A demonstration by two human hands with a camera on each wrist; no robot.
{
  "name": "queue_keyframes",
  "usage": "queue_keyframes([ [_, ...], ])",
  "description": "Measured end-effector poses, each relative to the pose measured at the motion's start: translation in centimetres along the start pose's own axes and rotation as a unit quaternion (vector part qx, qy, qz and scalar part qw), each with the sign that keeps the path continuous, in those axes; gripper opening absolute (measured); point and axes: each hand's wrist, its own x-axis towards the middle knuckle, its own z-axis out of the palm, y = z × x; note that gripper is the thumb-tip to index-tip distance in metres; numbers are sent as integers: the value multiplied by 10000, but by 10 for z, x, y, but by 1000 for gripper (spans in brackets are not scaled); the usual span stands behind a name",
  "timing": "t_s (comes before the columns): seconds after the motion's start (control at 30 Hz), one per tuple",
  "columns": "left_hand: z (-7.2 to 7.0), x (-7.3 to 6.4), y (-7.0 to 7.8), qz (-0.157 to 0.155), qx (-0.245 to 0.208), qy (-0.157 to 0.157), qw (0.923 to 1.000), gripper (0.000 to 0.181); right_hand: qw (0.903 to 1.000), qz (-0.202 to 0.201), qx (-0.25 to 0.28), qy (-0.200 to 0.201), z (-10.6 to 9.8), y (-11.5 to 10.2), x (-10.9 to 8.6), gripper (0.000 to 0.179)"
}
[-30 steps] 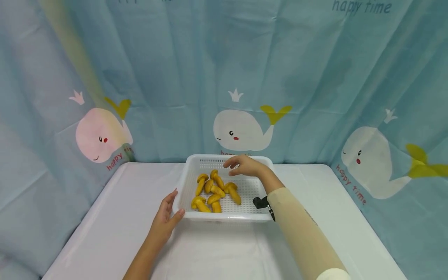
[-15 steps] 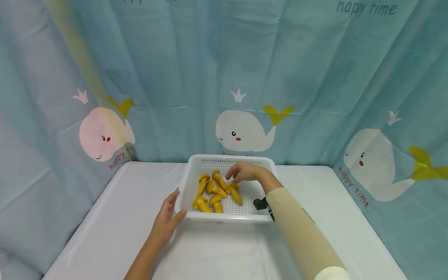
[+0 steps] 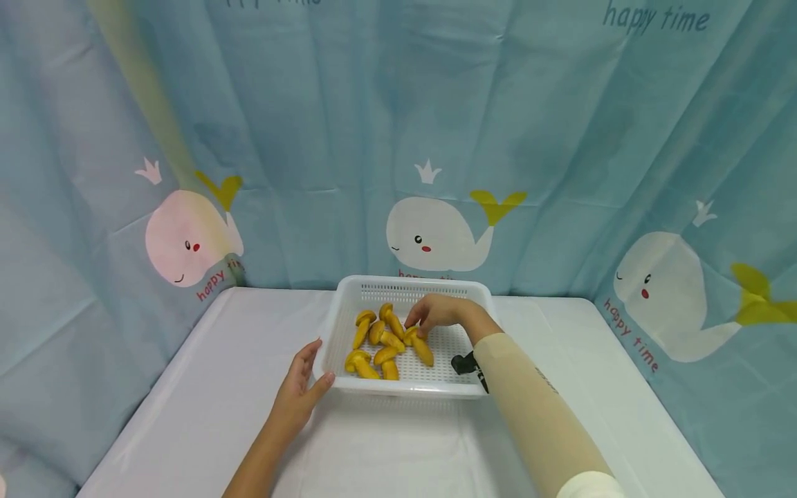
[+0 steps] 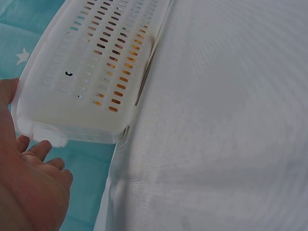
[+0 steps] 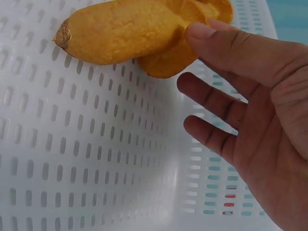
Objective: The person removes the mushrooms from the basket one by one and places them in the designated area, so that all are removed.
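A white perforated plastic basket (image 3: 398, 389) stands at the back of the table with several yellow mushrooms (image 3: 360, 364) inside. My left hand (image 3: 295, 394) holds its near left corner, thumb at the front rim and fingers along the left side. In the left wrist view those fingers (image 4: 42, 150) lie under the rim's edge. My right hand (image 3: 441, 311) reaches into the basket and pinches the rightmost mushroom (image 3: 423, 351) at its cap. The right wrist view has the thumb on the cap of this mushroom (image 5: 115, 31), the index finger mostly hidden behind, two other fingers held off it.
A white cloth covers the table (image 3: 386, 449). Blue curtains (image 3: 299, 138) with whale prints hang behind and at both sides. A black wrist mount (image 3: 463, 363) on the right forearm overlaps the basket's right side.
My right hand has come down from over the basket's back part to the rightmost mushroom and taken hold of its cap. The left hand stays at the basket's corner; the head view shifts slightly.
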Motion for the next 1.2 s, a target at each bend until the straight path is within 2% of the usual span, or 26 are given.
queue_keyframes([
  [0.27,1,-2,1,-14,161,49,9999,70,9997,149,-91,146,1,0,2,23],
  [0.63,1,-2,1,-60,149,43,9999,70,9947,-451,-590,707,-10,-34,-16,26],
  [0.77,2,-3,3,-51,163,61,9998,69,9899,-590,-871,954,-14,-47,-30,25],
  [1.0,4,-7,9,-27,392,136,9991,69,9766,-825,-1039,1695,-19,-67,-65,21],
  [1.2,3,-7,9,22,378,135,9992,70,9626,-1037,-790,2374,-14,-69,-98,22],
])
